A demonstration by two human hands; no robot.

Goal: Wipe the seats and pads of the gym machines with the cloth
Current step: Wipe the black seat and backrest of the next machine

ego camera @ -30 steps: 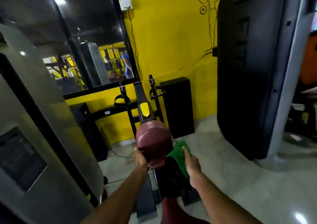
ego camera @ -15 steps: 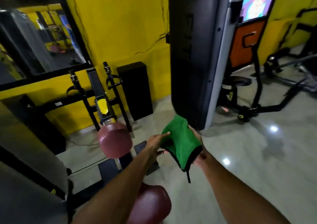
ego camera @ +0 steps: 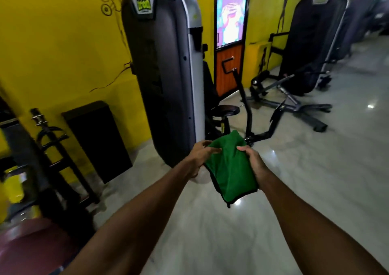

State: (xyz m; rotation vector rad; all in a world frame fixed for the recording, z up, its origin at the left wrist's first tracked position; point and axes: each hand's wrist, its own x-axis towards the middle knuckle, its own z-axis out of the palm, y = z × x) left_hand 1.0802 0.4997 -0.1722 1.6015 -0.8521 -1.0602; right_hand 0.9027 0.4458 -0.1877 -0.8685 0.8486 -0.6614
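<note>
Both my hands hold a green cloth point(ego camera: 229, 165) with a black hem in front of me, above the floor. My left hand point(ego camera: 199, 155) pinches its left upper edge. My right hand point(ego camera: 253, 161) grips its right side, and the lower part hangs down. Behind the cloth a small round black seat point(ego camera: 225, 110) stands on the machine with the tall grey shroud point(ego camera: 166, 70). A maroon roller pad point(ego camera: 29, 243) shows blurred at the bottom left.
A black box point(ego camera: 99, 140) and a black rack of handles point(ego camera: 52, 144) stand along the yellow wall on the left. A second shrouded machine point(ego camera: 309, 43) with floor bars stands at the back right. An orange door point(ego camera: 229, 43) sits between the two machines. The floor is glossy grey tile.
My view has swung right, away from the maroon pads toward the machine with the black seat. My hands left the pad, and the left hand has taken hold of the cloth too.
</note>
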